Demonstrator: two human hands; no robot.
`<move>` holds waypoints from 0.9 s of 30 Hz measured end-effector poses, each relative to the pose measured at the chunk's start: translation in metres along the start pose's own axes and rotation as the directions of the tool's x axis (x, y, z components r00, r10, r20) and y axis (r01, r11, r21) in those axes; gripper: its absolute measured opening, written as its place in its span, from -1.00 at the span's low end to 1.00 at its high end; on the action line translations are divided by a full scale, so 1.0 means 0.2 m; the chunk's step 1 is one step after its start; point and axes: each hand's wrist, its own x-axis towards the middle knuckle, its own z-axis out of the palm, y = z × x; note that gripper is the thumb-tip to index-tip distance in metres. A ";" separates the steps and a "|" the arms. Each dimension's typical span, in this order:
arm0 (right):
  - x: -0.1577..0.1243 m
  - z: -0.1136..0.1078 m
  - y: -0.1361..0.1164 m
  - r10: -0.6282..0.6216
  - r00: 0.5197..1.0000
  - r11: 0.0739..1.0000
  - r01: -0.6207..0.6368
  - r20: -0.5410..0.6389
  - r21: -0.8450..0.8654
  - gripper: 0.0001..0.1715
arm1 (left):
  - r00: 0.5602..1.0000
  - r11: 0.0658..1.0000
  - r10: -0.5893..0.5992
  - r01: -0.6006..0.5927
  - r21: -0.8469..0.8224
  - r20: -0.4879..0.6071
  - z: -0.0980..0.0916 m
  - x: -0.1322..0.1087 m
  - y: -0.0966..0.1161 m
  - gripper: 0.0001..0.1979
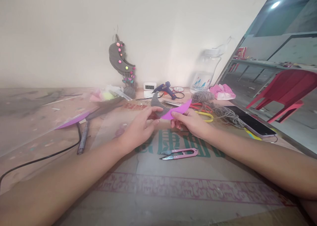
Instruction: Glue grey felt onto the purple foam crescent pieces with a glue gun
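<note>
Both my hands hold a purple crescent-shaped piece [178, 110] above the cardboard sheet [173, 183]; its left part is wrapped in grey yarn [158, 104]. My left hand [142, 125] pinches the yarn-wrapped end with thumb and fingers. My right hand [189, 120] grips the bare purple end, fingers closed around it. Pink thread snips [178, 153] lie on the cardboard just in front of my hands.
A finished grey crescent with coloured pompoms [121, 59] leans on the wall. A blue glue gun [166, 88], a small clock [149, 87], a plastic jar [206, 71], a grey yarn bundle [210, 102], yellow scissors [205, 115], a phone [252, 122], another purple crescent [73, 119] and a black cable [39, 158] surround them.
</note>
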 end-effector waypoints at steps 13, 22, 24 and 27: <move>-0.03 0.02 -0.03 -0.053 0.996 0.978 0.066 0.073 -0.196 -0.55 | 0.984 0.988 -0.126 0.113 -0.110 -0.124 0.01 0.02 -0.01 -0.67; -0.04 0.04 -0.05 -0.055 0.996 0.959 0.074 0.076 -0.273 -0.58 | 0.981 0.989 -0.126 0.113 -0.095 -0.146 0.00 0.02 0.01 -0.67; -0.03 0.04 -0.05 -0.052 0.996 0.963 0.069 0.073 -0.261 -0.57 | 0.981 0.987 -0.130 0.114 -0.114 -0.142 0.00 0.01 0.02 -0.63; -0.03 0.03 -0.05 -0.036 0.998 0.972 0.047 0.053 -0.229 -0.55 | 0.979 0.971 -0.151 0.120 -0.205 -0.140 0.00 0.02 0.01 -0.51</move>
